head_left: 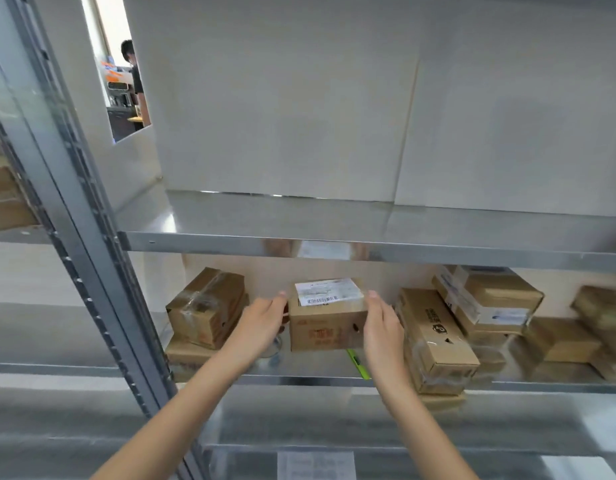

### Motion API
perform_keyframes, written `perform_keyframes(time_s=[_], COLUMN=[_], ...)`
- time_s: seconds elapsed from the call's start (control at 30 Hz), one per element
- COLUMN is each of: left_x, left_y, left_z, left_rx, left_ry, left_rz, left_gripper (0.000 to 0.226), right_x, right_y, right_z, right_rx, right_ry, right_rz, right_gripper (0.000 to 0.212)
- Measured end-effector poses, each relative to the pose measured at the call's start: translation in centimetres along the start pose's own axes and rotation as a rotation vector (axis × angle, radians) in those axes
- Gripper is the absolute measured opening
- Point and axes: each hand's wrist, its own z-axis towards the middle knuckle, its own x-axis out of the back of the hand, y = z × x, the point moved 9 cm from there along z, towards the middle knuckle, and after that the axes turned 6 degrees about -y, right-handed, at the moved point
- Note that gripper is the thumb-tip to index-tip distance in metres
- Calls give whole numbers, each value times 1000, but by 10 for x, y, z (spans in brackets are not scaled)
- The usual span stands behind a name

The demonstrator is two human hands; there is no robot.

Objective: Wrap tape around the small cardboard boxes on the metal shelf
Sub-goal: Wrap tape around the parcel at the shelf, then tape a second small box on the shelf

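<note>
Reaching in on both sides, the two hands bracketed one small cardboard box (325,315) on the metal shelf (334,380), and that was the picture I had on my screen. My left hand (261,322) lay flat against the box's left face, fingers straight and together, fingertips up at the top edge. My right hand (381,327) did the same on the right face, fingers long and unbent, pressing in rather than curling round. So neither hand was clenched; both were spread flat, with the box sandwiched between the palms. I could not tell whether the box was lifted or sitting on the shelf.

On top of that box I saw a white shipping label (328,291) with a barcode, and red print on the front face. A green pen-like tool (358,364) lay on the shelf just beside the right wrist, under the box's lower right corner. To the left sat a taped box (206,308) stacked on another; to the right stood a long box with a black logo (434,337), with more boxes (490,299) piled behind it. Through a gap in the wall, far left, a person (135,77) stood at a counter.
</note>
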Motion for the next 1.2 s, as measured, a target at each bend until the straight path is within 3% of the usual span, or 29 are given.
perform_keyframes(time_s=[0.1,0.33,0.43,0.53,0.63,0.8,0.97,1.1,1.2], left_x=[12,46,65,85,100,121,145,138,127], left_y=[8,74,105,138,166,191,177,120,87], left_z=[-38,-96,-105,-96,-69,-3,65,101,113], left_rx=[-27,-198,-255,-316,-317,-365,-247,-64,-21], left_ry=[83,110,146,203,223,326,411,324,295], left_rz=[79,65,49,16,-13,83,71,-73,-161], left_gripper=[51,46,42,50,56,56,41,46,48], right_x=[9,23,25,21,11,-18,-67,-107,-118], right_y=[-23,-80,-109,-145,-180,-211,-201,-153,-123], right_z=[-34,-69,-68,-52,-22,46,112,139,143], right_rx=[66,151,196,264,307,294,201,48,24], right_ry=[-14,-38,-36,-25,-2,1,-69,-213,-226], right_rz=[23,97,117,143,142,132,38,-148,-108], right_gripper=[29,31,49,56,42,36,38,45,45])
